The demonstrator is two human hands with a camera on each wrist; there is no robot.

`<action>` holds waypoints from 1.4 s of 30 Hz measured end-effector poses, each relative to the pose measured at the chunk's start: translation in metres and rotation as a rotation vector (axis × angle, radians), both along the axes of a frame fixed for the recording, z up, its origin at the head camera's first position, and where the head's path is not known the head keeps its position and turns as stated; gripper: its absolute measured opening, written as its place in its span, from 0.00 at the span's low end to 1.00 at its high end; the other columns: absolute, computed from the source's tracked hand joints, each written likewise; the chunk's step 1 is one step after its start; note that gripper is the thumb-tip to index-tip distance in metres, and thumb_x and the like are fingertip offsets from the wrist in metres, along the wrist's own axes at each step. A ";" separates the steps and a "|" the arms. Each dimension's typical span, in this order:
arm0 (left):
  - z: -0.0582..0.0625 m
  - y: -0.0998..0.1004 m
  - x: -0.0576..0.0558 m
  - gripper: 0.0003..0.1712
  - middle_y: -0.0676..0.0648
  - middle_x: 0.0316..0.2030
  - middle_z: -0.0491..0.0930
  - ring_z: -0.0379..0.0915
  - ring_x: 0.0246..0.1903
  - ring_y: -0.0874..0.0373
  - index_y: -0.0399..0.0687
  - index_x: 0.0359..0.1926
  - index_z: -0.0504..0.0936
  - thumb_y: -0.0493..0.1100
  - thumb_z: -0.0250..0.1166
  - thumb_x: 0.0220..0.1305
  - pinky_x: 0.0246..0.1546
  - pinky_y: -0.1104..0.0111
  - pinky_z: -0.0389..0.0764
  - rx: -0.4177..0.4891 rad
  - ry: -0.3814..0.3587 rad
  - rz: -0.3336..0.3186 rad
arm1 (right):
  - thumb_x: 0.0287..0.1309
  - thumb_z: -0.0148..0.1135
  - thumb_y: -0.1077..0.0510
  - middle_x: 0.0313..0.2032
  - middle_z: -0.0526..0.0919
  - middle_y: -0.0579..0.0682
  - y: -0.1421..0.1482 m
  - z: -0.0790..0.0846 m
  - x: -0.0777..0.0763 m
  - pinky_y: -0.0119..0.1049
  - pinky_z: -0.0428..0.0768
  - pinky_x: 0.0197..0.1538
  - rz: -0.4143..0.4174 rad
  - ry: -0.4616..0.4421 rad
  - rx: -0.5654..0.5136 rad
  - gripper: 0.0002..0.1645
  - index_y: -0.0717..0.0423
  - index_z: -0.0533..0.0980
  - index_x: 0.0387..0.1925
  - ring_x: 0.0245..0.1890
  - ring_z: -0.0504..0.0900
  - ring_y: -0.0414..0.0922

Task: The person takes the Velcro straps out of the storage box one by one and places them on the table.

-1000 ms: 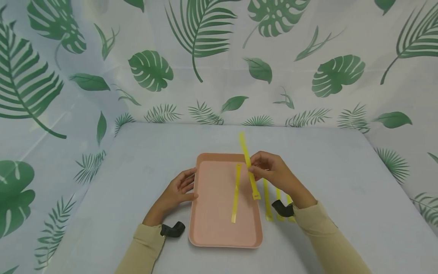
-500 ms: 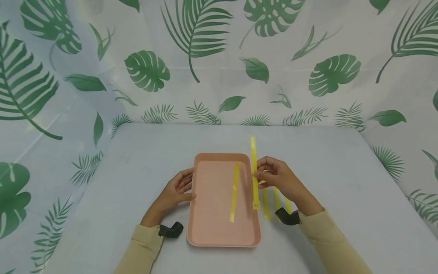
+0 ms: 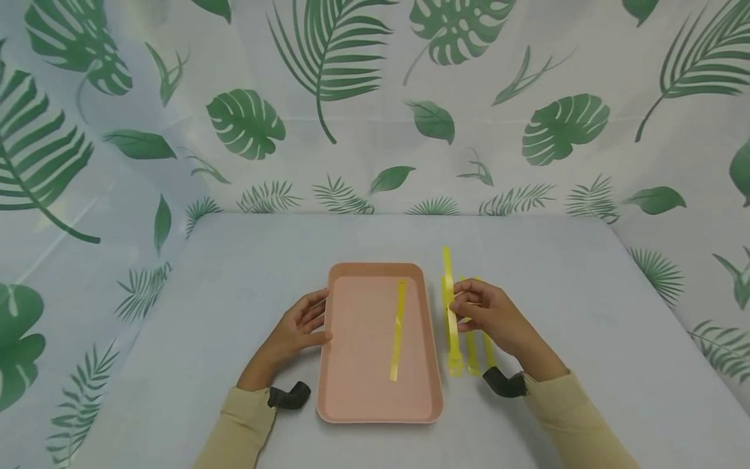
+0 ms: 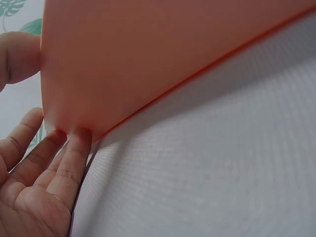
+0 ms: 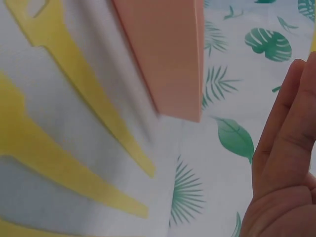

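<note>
A pink tray [image 3: 357,345] lies on the table with one yellow plastic strap [image 3: 398,332] in its right half. My left hand [image 3: 295,329] rests at the tray's left side; in the left wrist view its extended fingers [image 4: 71,163] touch the outer wall. Just right of the tray, my right hand [image 3: 489,316] pinches another yellow strap [image 3: 450,332] between thumb and fingers, its slotted end towards me. Several similar loose straps [image 3: 472,358] lie side by side on the table under and around that hand. The right wrist view has the held strap almost wholly out of frame.
White cloth covers the table [image 3: 263,254]. A leaf-print cloth [image 3: 351,143] hangs behind it and along both sides. Black wrist mounts [image 3: 290,395] stick out inward from both cuffs. The tray's raised wall [image 5: 168,54] stands beside the loose straps.
My right hand has moved right and towards me, carrying its strap from over the tray's right edge to above the loose straps. My left hand stays at the tray; the view shifts slightly.
</note>
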State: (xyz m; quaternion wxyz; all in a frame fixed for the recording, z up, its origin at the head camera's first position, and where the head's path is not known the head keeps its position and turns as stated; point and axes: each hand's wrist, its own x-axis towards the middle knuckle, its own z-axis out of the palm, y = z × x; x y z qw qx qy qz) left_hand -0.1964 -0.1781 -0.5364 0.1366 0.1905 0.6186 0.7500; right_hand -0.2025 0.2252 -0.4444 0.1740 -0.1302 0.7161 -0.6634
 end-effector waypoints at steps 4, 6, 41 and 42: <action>0.001 0.000 0.001 0.55 0.18 0.79 0.51 0.47 0.79 0.23 0.19 0.80 0.51 0.31 0.76 0.63 0.69 0.72 0.77 -0.010 -0.002 0.000 | 0.74 0.60 0.69 0.36 0.84 0.43 0.005 -0.002 0.003 0.32 0.91 0.38 -0.007 -0.011 -0.014 0.10 0.59 0.74 0.53 0.36 0.82 0.39; 0.002 0.001 0.001 0.54 0.18 0.79 0.51 0.48 0.79 0.23 0.20 0.80 0.51 0.30 0.75 0.63 0.69 0.71 0.77 -0.012 -0.003 0.002 | 0.75 0.60 0.69 0.35 0.84 0.43 0.008 -0.003 0.004 0.31 0.90 0.38 -0.014 -0.018 -0.021 0.11 0.57 0.75 0.53 0.35 0.83 0.39; 0.004 0.001 0.004 0.54 0.19 0.80 0.50 0.46 0.79 0.23 0.21 0.81 0.50 0.31 0.74 0.65 0.70 0.74 0.75 -0.056 -0.013 0.006 | 0.78 0.59 0.67 0.35 0.82 0.45 0.077 -0.013 0.012 0.33 0.90 0.41 -0.063 -0.083 0.129 0.13 0.64 0.73 0.59 0.36 0.82 0.41; 0.004 0.001 0.004 0.54 0.19 0.80 0.50 0.46 0.79 0.23 0.21 0.81 0.50 0.30 0.74 0.65 0.70 0.74 0.75 -0.056 -0.012 0.005 | 0.78 0.59 0.67 0.35 0.82 0.46 0.079 -0.013 0.011 0.34 0.90 0.41 -0.065 -0.087 0.142 0.14 0.66 0.72 0.60 0.36 0.82 0.41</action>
